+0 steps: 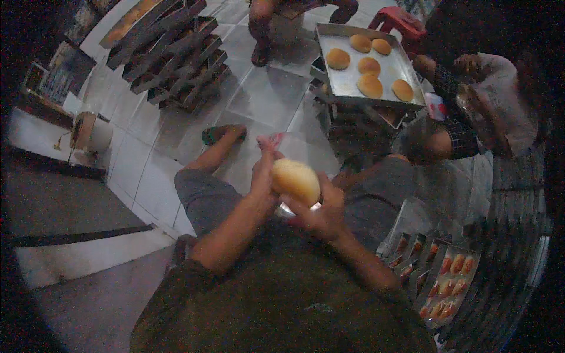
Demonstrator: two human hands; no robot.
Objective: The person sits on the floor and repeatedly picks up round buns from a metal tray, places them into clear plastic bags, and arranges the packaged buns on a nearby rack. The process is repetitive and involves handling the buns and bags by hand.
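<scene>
A golden bread bun [296,178] is between my two hands, above my lap. My left hand [263,174] grips its left side. My right hand [324,209] holds it from the right and below, its fingers partly hidden by blur. Just beyond my left fingers shows a pink-red and clear piece [274,140], perhaps plastic packaging; whether I hold it I cannot tell. Something shiny and silvery [287,209] shows under the bun between my hands. Ahead to the right, several round buns [370,85] lie in a metal baking tray [329,86].
Metal trays [176,57] are stacked crosswise on the tiled floor [260,95] at far left. On the right sits a person [468,110] beside a red plastic stool [397,24]; another person's leg [261,31] is ahead. Trays of packed bread [448,287] stand at lower right.
</scene>
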